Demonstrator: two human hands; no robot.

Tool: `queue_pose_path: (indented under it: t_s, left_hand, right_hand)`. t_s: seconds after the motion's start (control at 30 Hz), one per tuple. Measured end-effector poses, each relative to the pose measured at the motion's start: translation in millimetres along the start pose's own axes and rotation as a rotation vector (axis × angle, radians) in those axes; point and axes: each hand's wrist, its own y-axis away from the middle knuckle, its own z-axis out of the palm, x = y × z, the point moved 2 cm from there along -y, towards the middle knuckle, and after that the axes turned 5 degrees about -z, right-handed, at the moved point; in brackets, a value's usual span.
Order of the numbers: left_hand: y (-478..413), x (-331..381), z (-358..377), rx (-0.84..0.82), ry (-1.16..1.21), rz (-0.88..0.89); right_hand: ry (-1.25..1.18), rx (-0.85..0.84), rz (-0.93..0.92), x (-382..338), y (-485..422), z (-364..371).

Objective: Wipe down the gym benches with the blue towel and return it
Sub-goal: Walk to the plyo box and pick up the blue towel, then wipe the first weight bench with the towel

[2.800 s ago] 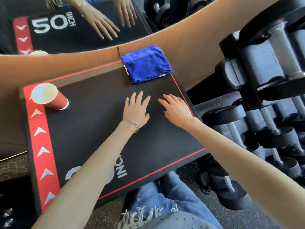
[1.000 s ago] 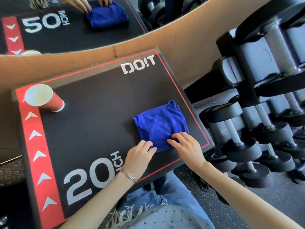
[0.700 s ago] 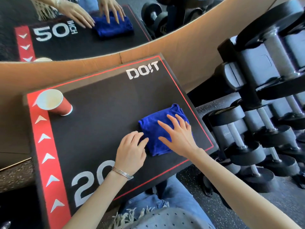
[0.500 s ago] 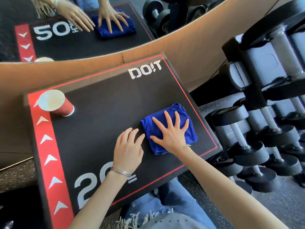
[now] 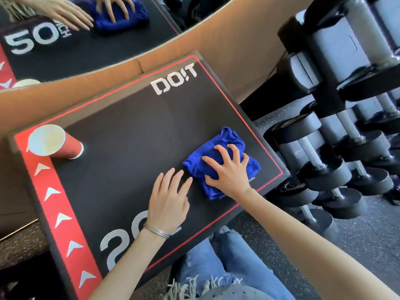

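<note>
Looking at the blue towel (image 5: pixel 227 138), what has just changed? (Student)

Half a second ago it lay flat and folded under a flat palm. Now its far edge is rucked into a bunch. The right hand (image 5: pixel 229 169) sits on top, fingers spread wide and arched, tips pressed into the cloth. The towel lies on the bench top (image 5: pixel 129 137), close to the right edge and toward the near corner. Judged from this, a wiping stroke is under way; most of the black surface appears not yet covered, and the return is still to come. (Tutor)

And the left hand (image 5: pixel 168 202)? (Student)

Flat on the bench top just beside the towel's left edge, fingers straight and close together, holding nothing. Whether a fingertip touches the cloth cannot be told. (Tutor)

What differs from the earliest frame? (Student)

There the towel lay folded at the far right corner, covering the white logo (image 5: pixel 174 80), with both hands bare on the surface. The logo now shows, and the towel is on the near side. The red paper cup (image 5: pixel 54 144) stands at the far left corner, as it did then. (Tutor)
</note>
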Motion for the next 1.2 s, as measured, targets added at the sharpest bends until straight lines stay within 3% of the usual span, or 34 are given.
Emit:
queue_pose_path:
  t_s: [0.23, 0.47, 0.77, 1.0, 1.2]
  left_hand:
    - [-3, 16, -14, -0.044, -0.095, 0.107]
    - [-3, 73, -14, -0.063, -0.088, 0.333]
    - [70, 224, 4, -0.178, -0.14, 0.876]
    - [191, 337, 26, -0.258, -0.219, 1.306]
    - [274, 404, 47, -0.303, -0.271, 1.622]
  right_hand:
    - [0.121, 0.077, -0.099, 14, 26, -9]
    - [0.171, 0.145, 0.056, 37, 136, -12]
    - [0.134, 0.098, 0.741, 26, 370, 8]
    - [0.065, 0.032, 1.274, -55, 551, 29]
    - [0.003, -0.062, 1.658, -116, 642, 39]
